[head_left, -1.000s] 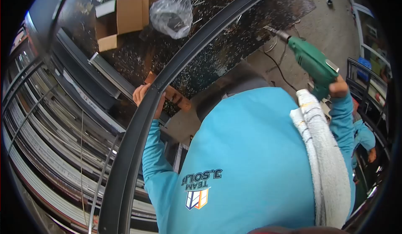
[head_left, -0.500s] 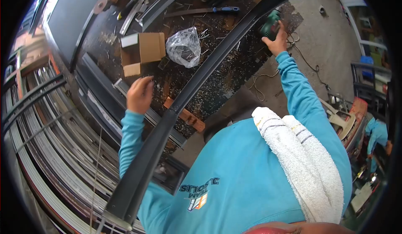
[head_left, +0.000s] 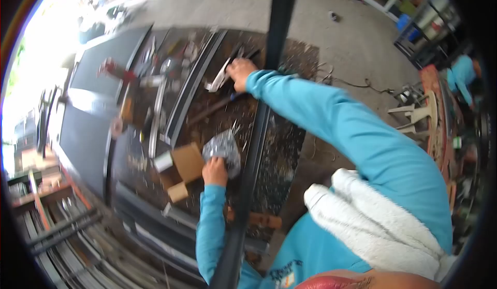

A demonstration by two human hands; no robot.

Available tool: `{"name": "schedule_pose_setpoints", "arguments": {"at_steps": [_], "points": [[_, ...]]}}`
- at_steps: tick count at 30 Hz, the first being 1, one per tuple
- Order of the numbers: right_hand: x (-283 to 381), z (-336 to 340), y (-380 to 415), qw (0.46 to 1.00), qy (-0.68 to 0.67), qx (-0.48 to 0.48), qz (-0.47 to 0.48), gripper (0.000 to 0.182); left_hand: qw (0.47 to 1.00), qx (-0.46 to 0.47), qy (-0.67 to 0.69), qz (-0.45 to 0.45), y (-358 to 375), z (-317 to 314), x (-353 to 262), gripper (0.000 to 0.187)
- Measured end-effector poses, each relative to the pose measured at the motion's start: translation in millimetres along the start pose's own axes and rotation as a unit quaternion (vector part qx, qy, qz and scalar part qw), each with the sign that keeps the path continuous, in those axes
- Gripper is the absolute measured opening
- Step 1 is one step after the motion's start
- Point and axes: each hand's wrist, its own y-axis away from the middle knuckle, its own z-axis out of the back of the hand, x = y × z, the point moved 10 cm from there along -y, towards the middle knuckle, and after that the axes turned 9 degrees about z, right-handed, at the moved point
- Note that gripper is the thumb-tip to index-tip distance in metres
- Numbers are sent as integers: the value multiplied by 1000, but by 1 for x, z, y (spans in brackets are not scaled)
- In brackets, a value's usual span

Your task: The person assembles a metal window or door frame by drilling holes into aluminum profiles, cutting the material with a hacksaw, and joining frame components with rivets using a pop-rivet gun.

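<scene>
My right hand [head_left: 242, 74] reaches far across the bench, its fingers closed around a silver-and-black plier-like hand tool [head_left: 219, 80]. Its exact kind is blurred. Close to my body, my left hand [head_left: 215, 171] has its fingers bent over the near edge of a clear plastic bag [head_left: 226, 148]. An open cardboard box [head_left: 187, 163] stands just left of that hand. A long dark metal profile [head_left: 253, 159] runs from the top of the view down past my left forearm, under my right arm. Small metal pins lie by the bag.
A wooden block [head_left: 264, 220] lies beneath the profile. Metal strips [head_left: 192, 90] and a grey panel [head_left: 98, 128] cover the left of the bench [head_left: 282, 157]. Stacked profiles [head_left: 77, 247] fill the lower left. A cord [head_left: 362, 85] trails on the floor; another person [head_left: 462, 77] is at right.
My right hand has left the green power tool and moved left to the plier-like tool. My left hand has gone to the plastic bag. The view has turned and shifted.
</scene>
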Motion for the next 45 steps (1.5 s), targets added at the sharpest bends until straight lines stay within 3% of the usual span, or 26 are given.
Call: {"name": "schedule_pose_setpoints", "arguments": {"at_steps": [1,5,8,11,13,15,16,17,18,19,20,21,22,23,27,32,44,45], "points": [[-13,-13,-9,995,71,64,-24,42,1000,0,14,4,0,-12,8,17],[-25,-51,-40,993,93,68,-15,46,987,-35,156,24,6,18,10,12],[-27,-55,-45,986,-45,158,-6,45,935,-58,342,67,12,29,35,12],[-6,12,-44,994,-93,25,43,34,798,-132,572,136,25,43,64,13],[11,58,-29,966,-234,-87,72,30,729,-109,654,171,29,69,65,15],[32,101,-5,898,-423,-97,67,29,716,-114,664,183,35,96,79,14],[56,115,3,814,-565,-117,67,25,725,-139,649,184,34,117,84,13],[80,125,15,709,-690,-130,62,22,694,-181,678,161,31,145,82,7],[98,121,20,645,-756,-91,65,20,706,-200,660,160,30,157,92,8],[116,117,27,576,-814,-50,59,19,678,-206,688,155,26,178,86,14],[140,100,39,555,-829,40,61,20,655,-228,710,118,21,207,72,14],[168,83,57,524,-838,135,65,21,633,-236,724,138,21,220,69,11],[190,81,68,467,-867,160,68,25,597,-252,753,112,21,223,74,9],[208,76,79,420,-884,195,62,25,605,-214,762,85,20,223,76,5],[245,60,99,347,-898,268,41,29,577,-185,794,40,23,229,64,5],[254,54,104,371,-876,302,60,31,556,-214,801,64,29,224,69,2],[250,51,102,399,-860,306,86,30,624,-216,737,144,26,223,71,8],[249,54,103,456,-822,324,104,24,630,-215,729,160,26,224,70,11]]}}
